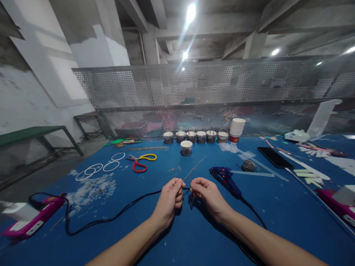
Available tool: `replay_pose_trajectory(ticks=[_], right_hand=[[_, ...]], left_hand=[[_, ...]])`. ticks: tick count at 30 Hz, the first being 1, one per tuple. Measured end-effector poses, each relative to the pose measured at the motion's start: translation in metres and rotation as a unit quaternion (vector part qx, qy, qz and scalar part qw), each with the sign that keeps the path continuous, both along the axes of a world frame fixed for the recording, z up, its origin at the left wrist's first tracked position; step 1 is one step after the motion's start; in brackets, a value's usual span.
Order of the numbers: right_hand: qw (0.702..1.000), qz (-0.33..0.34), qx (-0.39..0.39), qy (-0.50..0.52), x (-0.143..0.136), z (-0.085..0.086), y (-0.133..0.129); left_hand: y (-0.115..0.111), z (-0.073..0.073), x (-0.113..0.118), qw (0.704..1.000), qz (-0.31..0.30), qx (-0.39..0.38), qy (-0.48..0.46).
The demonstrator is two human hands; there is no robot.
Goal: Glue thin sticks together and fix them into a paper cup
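Insp. of blue table [177, 236], head cam. L. hand [170, 195]: closed, thumb & forefinger pinching the near end of a thin twisted strand [195, 168]. Strand slants up & away to the R., far end free, approx. in front of the single cup. R. hand [208, 194]: thumb & fingertips drawn together just beside L. fingertips, hands not touching. Short dark strand [191, 202] hangs directly under R. fingertips; whether gripped, can't tell, contact too small.

Blk. cord [122, 211] runs from L. side of table toward the hands. Magenta power strip [46, 216] at L. edge, w/ white plug. White scraps [93, 190] strewn nearby; white rings [111, 166] beyond these, some overlapping. Scissors [141, 162], red & yellow handles, lie spread, R. of rings.

Single cup [186, 148], dark outer wrap, pale rim, stands upright in front of a row of six similar cups [201, 137]. Stack of paper cups [237, 129] at row's R. end.

Blue glue gun [231, 183] on its side R. of hands, red light lit, clear glue stick [253, 173] at rear. Grey yarn ball [249, 165] just behind stick; blk. phone [274, 157] flat farther R.
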State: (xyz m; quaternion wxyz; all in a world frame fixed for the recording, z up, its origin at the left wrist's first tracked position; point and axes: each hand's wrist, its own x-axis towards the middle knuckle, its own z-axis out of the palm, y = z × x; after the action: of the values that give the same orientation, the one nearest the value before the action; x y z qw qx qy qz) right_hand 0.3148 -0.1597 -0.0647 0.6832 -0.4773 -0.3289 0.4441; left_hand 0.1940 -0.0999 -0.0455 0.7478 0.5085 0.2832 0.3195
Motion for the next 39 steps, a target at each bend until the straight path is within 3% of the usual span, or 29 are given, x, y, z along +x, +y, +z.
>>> replay_pose_trajectory(ticks=[39], right_hand=[[1.000,0.019,-0.014,-0.002,-0.0053,0.0032,-0.0024]], left_hand=[[-0.0022,0.0000,0.0015,1.000,0.010,-0.006,-0.006]])
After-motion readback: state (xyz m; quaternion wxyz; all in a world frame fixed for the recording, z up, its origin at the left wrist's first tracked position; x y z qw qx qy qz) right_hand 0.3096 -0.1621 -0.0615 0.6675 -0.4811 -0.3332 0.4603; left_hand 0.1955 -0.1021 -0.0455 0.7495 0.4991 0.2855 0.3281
